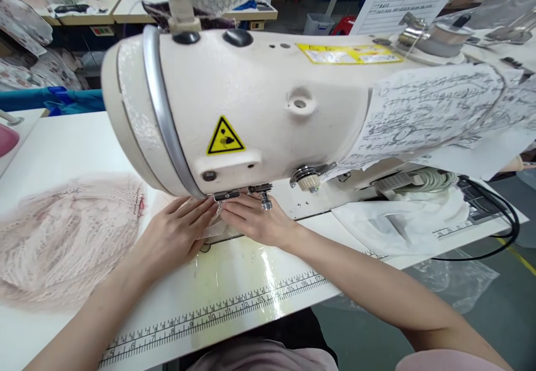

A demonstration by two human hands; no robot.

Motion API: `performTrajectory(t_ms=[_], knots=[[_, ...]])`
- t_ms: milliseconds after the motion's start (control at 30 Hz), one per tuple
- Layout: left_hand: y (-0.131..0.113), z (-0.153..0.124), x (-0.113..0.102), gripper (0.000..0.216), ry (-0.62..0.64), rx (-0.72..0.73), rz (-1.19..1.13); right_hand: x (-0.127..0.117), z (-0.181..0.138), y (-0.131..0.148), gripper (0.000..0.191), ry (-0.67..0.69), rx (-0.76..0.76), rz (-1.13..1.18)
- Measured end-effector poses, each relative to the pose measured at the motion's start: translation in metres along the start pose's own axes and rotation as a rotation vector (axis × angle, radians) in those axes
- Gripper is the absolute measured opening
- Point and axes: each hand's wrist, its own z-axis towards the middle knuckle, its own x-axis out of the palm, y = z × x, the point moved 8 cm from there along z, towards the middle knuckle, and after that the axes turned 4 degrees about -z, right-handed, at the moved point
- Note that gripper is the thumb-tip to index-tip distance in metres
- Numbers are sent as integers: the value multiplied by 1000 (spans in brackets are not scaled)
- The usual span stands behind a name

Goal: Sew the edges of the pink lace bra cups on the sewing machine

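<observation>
The white head of a sewing machine (pixel 259 91) fills the middle of the view and hides the needle area. My left hand (pixel 178 234) lies palm down under its left end, fingers stretched toward the needle area. Opposite it, my right hand (pixel 257 219) also rests flat with its fingers extended. Between the fingertips of both hands shows a small piece of pale lace fabric (pixel 216 214), pressed against the machine bed; the rest is covered by hands and machine. A heap of pale pink lace fabric (pixel 71 237) lies left of my left forearm.
A ruler strip (pixel 213 315) runs along the table's front edge. White cloth (pixel 402 223) and a coil of pale green elastic (pixel 435 181) lie at right, near black cables (pixel 513 220). Handwritten paper sheets (pixel 431 108) hang on the machine. Other sewing tables stand behind.
</observation>
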Motion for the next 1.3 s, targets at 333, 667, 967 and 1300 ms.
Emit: performTrajectory(t_ms=[333,667,967,1300], knots=[[-16,-1,-29,14,-217,159,-33,2,4,5,17,10,11,169],[-19,0,-35,11,-214,156,59,-14,6,12,7,-124,-57,252],[-16,0,-21,16,-125,79,-21,-25,9,24,10,-195,-135,257],[2,-5,15,59,132,-93,-148,-20,5,20,13,-175,-100,314]])
